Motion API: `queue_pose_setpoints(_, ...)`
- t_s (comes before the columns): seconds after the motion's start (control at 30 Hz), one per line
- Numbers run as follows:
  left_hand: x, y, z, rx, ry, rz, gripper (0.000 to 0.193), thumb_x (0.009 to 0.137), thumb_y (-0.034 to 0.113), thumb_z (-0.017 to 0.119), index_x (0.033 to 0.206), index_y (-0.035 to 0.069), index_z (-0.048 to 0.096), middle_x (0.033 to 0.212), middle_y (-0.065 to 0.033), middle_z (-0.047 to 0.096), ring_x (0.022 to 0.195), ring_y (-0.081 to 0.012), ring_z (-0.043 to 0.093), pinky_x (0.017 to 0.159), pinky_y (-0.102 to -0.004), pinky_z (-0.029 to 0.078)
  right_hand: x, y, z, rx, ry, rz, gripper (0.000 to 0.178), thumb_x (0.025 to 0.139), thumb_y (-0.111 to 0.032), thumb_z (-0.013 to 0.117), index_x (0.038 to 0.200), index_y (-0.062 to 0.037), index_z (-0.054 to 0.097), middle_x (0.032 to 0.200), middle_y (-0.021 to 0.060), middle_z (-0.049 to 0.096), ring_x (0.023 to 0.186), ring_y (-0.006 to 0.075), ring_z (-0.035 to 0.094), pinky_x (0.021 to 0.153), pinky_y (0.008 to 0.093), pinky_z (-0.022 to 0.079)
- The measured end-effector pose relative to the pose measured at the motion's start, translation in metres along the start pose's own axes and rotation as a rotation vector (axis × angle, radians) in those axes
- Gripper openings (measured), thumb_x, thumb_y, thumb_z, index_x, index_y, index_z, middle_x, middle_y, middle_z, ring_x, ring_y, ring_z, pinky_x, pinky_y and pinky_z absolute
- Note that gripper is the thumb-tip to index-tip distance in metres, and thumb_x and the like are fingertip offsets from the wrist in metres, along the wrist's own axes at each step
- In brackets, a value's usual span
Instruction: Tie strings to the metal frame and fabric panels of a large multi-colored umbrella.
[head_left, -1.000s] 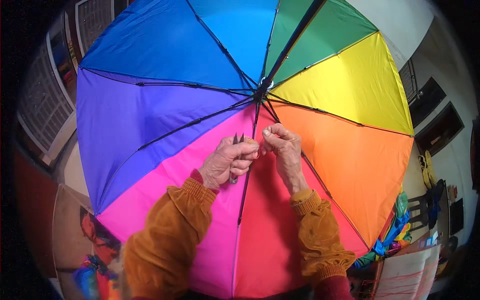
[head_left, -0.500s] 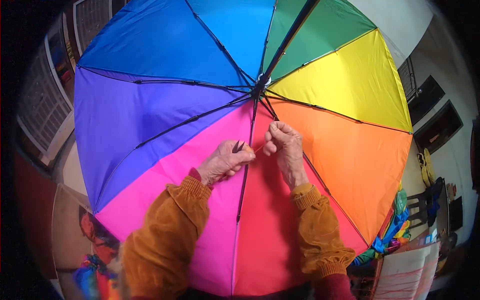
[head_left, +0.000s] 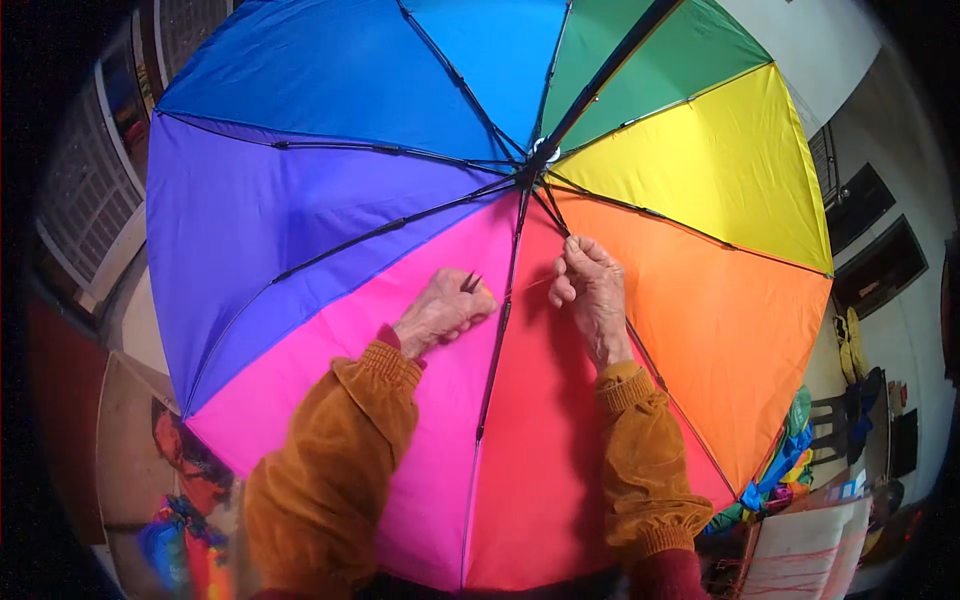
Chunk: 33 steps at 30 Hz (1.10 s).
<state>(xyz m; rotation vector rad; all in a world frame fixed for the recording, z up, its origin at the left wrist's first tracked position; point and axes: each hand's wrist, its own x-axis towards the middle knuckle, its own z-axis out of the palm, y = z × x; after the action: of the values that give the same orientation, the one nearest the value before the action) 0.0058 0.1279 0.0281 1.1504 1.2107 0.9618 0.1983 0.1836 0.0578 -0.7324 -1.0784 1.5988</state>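
An open, rainbow-coloured umbrella (head_left: 400,300) fills the view, its inner side and black ribs facing me. My left hand (head_left: 447,312) is closed over the pink panel, left of a rib. From its grip poke the dark, pointed blades of a small pair of snips (head_left: 471,283). Over the red panel, my right hand (head_left: 592,290) pinches thumb and finger at an umbrella rib (head_left: 552,212) just below the hub. A faint thread (head_left: 537,285) seems to stretch between the hands. Anything else small in the right fingertips is too fine to make out.
The black umbrella shaft (head_left: 610,75) rises from the hub (head_left: 540,155) toward the upper right. Bunched colourful umbrellas (head_left: 790,450) are at the lower right, beside a pale board with red threads (head_left: 805,550). More colourful fabric (head_left: 185,535) lies at the lower left.
My left hand has drawn away to the left from my right hand. The umbrella has shifted slightly right in view, and my right hand stays at the same rib.
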Motion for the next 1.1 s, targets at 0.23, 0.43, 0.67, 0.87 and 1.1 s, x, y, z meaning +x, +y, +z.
queue_pose_setpoints(0.23,0.004,-0.005,-0.01,0.131,0.086,-0.013,0.017,0.073,0.013,0.059,0.059,0.007,0.052,0.052,0.0007,0.05,0.04,-0.0076,0.043,0.036,-0.0239,0.033,0.002,-0.01,-0.004,0.047,0.059,-0.068,0.009,0.088,-0.018,0.057,0.087,-0.0086,0.056,0.065,0.0014,0.053,0.043,0.0074,0.038,0.043,0.024,0.037)
queue_pose_setpoints(0.43,0.015,-0.01,0.013,-0.045,0.211,0.267,0.01,0.076,0.01,0.06,0.068,0.005,0.058,0.056,0.0013,0.052,0.045,-0.0045,0.042,0.04,-0.0202,0.032,0.002,-0.012,-0.005,0.072,0.029,-0.061,0.009,0.089,-0.015,0.056,0.088,-0.0069,0.056,0.063,0.0025,0.051,0.043,0.0081,0.04,0.043,0.025,0.039)
queue_pose_setpoints(0.67,0.019,-0.011,0.034,0.22,0.267,0.605,0.006,0.078,0.006,0.058,0.076,0.002,0.062,0.06,0.0012,0.055,0.054,-0.0064,0.046,0.05,-0.0208,0.036,0.002,-0.012,0.01,0.064,-0.051,-0.074,0.008,0.089,-0.015,0.054,0.09,-0.0076,0.055,0.061,-0.0009,0.046,0.044,0.0064,0.037,0.044,0.0231,0.036)
queue_pose_setpoints(0.87,0.018,-0.012,0.029,-0.052,0.316,0.382,0.011,0.078,0.007,0.058,0.068,0.003,0.057,0.057,0.0009,0.053,0.05,-0.0049,0.045,0.046,-0.021,0.036,0.0,-0.004,0.013,-0.214,-0.036,-0.08,0.009,0.088,-0.011,0.056,0.082,-0.0043,0.059,0.065,0.0014,0.051,0.049,0.0081,0.045,0.047,0.0244,0.041)
queue_pose_setpoints(1.1,0.012,-0.006,0.012,-0.344,0.147,-0.095,0.014,0.08,0.008,0.058,0.067,0.005,0.053,0.057,0.0001,0.05,0.04,-0.0021,0.036,0.033,-0.0181,0.026,-0.004,0.019,0.007,-1.002,-0.184,-0.376,0.007,0.079,-0.005,0.059,0.074,0.0003,0.059,0.065,0.0112,0.056,0.053,0.0197,0.052,0.051,0.0317,0.043)
